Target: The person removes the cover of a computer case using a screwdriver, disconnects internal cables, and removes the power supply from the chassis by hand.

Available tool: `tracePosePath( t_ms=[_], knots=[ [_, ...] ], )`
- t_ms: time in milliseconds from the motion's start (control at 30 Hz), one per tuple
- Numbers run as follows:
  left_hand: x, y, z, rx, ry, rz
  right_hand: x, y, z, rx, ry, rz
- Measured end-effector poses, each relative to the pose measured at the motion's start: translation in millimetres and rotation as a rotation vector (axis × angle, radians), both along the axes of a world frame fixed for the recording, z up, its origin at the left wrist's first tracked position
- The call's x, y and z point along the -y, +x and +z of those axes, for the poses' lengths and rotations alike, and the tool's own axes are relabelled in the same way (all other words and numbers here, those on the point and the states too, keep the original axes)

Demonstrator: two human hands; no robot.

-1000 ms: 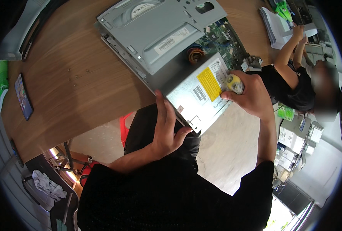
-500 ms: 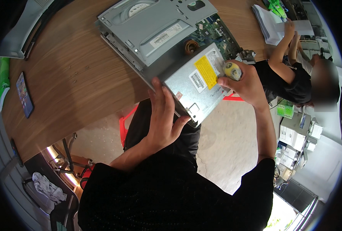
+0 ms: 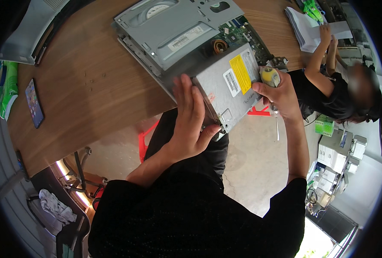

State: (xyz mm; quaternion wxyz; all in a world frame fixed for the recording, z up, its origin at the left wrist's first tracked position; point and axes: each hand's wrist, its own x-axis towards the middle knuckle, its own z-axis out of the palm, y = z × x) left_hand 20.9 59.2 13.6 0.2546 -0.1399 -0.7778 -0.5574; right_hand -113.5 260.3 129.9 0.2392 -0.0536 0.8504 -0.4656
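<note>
A silver box-shaped power supply (image 3: 220, 90) with yellow and white labels sits tilted at the near edge of an opened computer case (image 3: 174, 32). My left hand (image 3: 188, 120) lies along its left side, fingers stretched up the wall and thumb at the near corner, gripping it. My right hand (image 3: 281, 94) is closed round a screwdriver (image 3: 269, 76) with a yellow handle; its thin shaft points down below the hand. The right thumb also presses on the power supply's right edge. Beyond it show a coiled cable bundle (image 3: 220, 46) and a green circuit board (image 3: 236, 34).
On the wooden table (image 3: 79, 112) lie a phone (image 3: 35, 103), several small screws (image 3: 91, 80) and a green packet (image 3: 6, 90). A grey panel (image 3: 30, 32) stands at the far left. At the right, a co-worker (image 3: 324, 86) handles a paper stack (image 3: 300, 28). A red stool (image 3: 144, 139) is beneath me.
The power supply has shifted slightly right and away from me, with both hands still on it. The screwdriver's shaft has come into view below my right hand.
</note>
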Motion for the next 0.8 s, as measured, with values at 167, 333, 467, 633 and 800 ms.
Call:
tracePosePath(
  t_ms=[167, 333, 467, 633, 800],
  knots=[
    [17, -21, 43, -0.086, -0.266, 0.039, 0, -6, -1, 0.076, -0.161, -0.037],
    [20, -43, 67, -0.116, -0.279, 0.04, -4, -12, 1, 0.148, -0.225, -0.025],
    [18, -51, 71, -0.166, -0.313, 0.121, -7, -23, 4, 0.186, -0.134, 0.034],
    [20, -54, 59, -0.21, -0.211, 0.12, -3, -30, 10, 0.148, -0.059, 0.133],
    [17, -55, 65, -0.367, -0.112, 0.097, -9, -35, -3, 0.133, -0.075, 0.196]
  ],
)
